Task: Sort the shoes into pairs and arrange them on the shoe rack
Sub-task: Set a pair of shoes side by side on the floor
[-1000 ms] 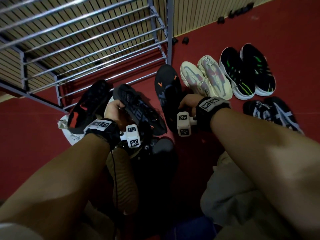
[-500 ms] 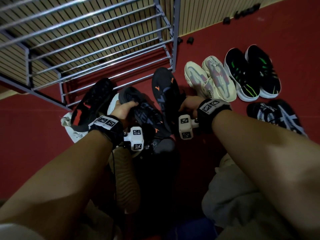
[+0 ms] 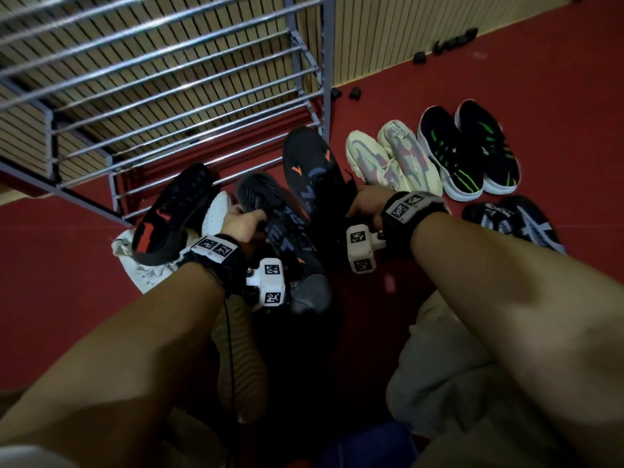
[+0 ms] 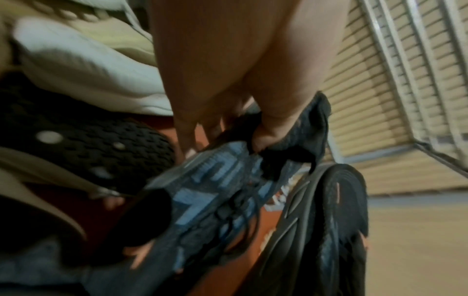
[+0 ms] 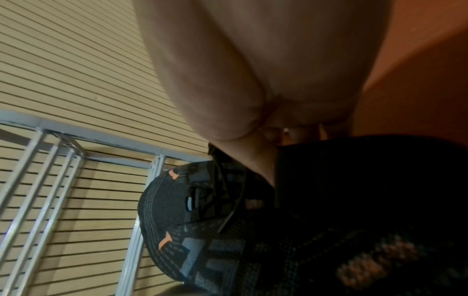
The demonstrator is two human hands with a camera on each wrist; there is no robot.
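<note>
Left hand (image 3: 241,222) pinches the collar of a dark grey shoe with blue and orange markings (image 3: 287,238), thumb pressed inside the opening, fingers curled beneath, lifting it off the unsorted pile before the shoe rack (image 3: 169,79). Right hand (image 3: 366,202) grips the matching dark shoe (image 3: 312,170) at its heel end; that shoe lies toe-first toward the rack's corner post. Its fingers are mostly hidden, though the wrist view shows the thumb against the collar. Three sorted pairs stand on the red floor to the right: cream (image 3: 393,160), black with green (image 3: 469,150), black with white (image 3: 513,224). Judgement: knit uppers are soft and light, and the collar visibly buckles under the thumb; the firmer heel or sole should give steadier control when setting both on the rack's thin bars
</note>
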